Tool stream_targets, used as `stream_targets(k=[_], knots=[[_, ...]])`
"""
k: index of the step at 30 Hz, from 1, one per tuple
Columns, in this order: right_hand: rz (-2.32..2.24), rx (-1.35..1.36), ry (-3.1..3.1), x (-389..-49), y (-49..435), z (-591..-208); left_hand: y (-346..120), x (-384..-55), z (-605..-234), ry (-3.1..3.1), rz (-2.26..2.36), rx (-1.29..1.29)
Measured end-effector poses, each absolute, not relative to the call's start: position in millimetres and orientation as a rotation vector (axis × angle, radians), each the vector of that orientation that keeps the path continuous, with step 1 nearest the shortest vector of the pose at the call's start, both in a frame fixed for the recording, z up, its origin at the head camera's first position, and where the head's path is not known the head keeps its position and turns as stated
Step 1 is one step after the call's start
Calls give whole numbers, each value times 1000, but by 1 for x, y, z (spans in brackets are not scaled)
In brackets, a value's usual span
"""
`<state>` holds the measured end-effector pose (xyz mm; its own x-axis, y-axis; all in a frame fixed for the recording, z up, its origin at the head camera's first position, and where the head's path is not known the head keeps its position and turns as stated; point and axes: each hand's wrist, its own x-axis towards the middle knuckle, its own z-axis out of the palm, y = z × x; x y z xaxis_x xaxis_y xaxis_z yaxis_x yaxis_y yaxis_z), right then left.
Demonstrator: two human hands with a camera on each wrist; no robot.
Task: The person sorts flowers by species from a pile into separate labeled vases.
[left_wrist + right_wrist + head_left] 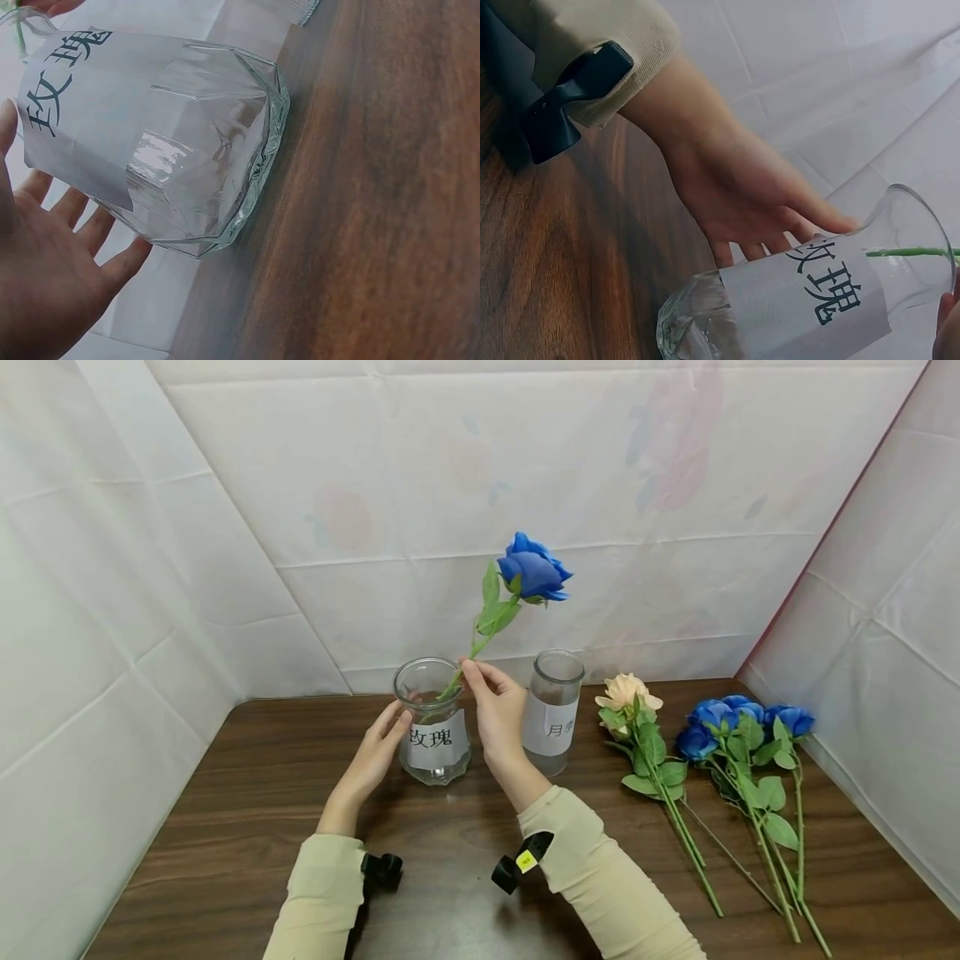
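Blue rose (534,570) — stem pinched in the right hand (501,712), lower end inside the neck of the wide glass vase (437,747) on the bench (442,860). Left hand (371,756): fingers loosely extended, touching the vase's side. Nearby stands a glass cylinder (552,727); farther right lie peach flowers (628,693) and blue flowers (716,717) — white cloth (420,460) behind.

Head view bright, light soft and even; cloth (97,577) palest at far left, dull sheen on the tabletop (450,910) between the sleeves (318,893). Wrist views dimmer, softer; left one shows white glare on the glass jar (157,156), tabletop blurred.
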<state>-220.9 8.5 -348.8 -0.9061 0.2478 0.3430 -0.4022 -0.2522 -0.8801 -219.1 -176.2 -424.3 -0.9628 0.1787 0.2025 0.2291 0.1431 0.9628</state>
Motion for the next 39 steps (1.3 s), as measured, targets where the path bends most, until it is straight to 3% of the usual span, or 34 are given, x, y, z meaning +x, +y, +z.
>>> stream_targets(k=[26, 39], knots=[[2181, -42, -1718, -227, 10, -356, -176, -221, -426, -2361, -1994, -407], [2227, 61, -1830, -216, 30, -365, -177, -221, -426, -2371, -1995, -366]])
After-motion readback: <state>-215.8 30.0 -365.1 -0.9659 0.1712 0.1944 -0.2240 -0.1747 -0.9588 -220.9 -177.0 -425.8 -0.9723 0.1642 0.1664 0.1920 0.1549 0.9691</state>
